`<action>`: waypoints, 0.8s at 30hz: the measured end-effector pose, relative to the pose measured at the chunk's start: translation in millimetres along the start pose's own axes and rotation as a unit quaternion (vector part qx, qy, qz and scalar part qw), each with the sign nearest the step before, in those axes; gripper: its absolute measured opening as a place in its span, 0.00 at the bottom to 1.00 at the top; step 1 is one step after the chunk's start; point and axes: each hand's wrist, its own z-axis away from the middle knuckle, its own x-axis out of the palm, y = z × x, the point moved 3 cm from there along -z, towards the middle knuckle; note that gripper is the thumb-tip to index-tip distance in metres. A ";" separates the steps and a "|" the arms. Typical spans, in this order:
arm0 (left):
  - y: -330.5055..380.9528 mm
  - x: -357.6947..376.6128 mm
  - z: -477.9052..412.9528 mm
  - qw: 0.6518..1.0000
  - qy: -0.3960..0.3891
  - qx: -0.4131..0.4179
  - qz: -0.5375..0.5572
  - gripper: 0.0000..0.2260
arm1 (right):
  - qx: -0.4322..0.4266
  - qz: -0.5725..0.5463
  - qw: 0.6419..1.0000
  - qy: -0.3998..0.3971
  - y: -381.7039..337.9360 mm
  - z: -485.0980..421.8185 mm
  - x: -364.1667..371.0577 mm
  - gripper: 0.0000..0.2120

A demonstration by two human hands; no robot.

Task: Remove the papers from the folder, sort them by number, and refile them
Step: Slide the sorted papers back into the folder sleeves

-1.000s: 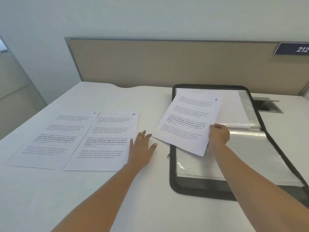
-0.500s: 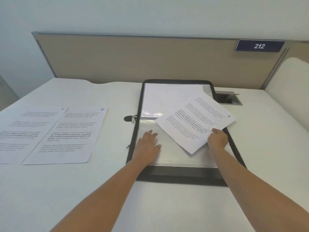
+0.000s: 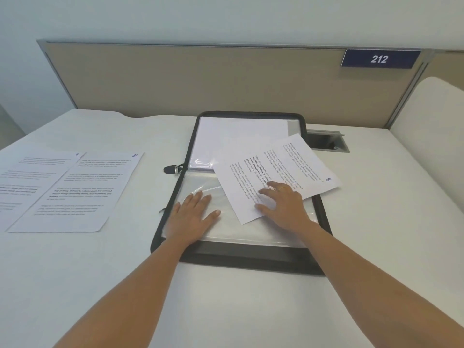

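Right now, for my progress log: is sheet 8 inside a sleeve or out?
Out: sheet 8 lies askew atop the folder, right hand resting on it.

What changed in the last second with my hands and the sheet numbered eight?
The sheet marked 8 swung rightward across the folder and now lies on it; the right hand dropped its pinch and rests flat on it. The left hand moved from the desk onto the clear sleeve. Sheet 9 and sheet 10 stayed put.

We're at an office workstation. A beige partition [image 3: 226, 79] backs the white desk [image 3: 100, 285], wearing a blue "212" plate [image 3: 379, 59]. There's a cable hatch [image 3: 326, 141] too.
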 end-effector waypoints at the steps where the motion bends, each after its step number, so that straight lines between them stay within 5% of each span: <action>1: 0.3 0.0 0.5 1.000 -0.002 -0.004 -0.002 0.28 | -0.010 0.021 0.999 -0.039 -1.4 -0.4 6.0 0.25; 11: -0.4 0.6 2.4 1.000 0.010 -0.026 0.009 0.43 | -0.027 0.047 0.995 -0.088 -2.5 -1.5 23.3 0.29; 16: -9.3 0.2 8.7 0.999 0.023 -0.048 0.005 0.36 | -0.046 0.051 0.994 -0.090 -10.7 -5.5 28.0 0.29; 24: -17.7 -1.2 17.2 0.997 0.033 -0.068 0.012 0.44 | -0.057 0.033 0.994 -0.085 -12.9 -8.7 26.4 0.24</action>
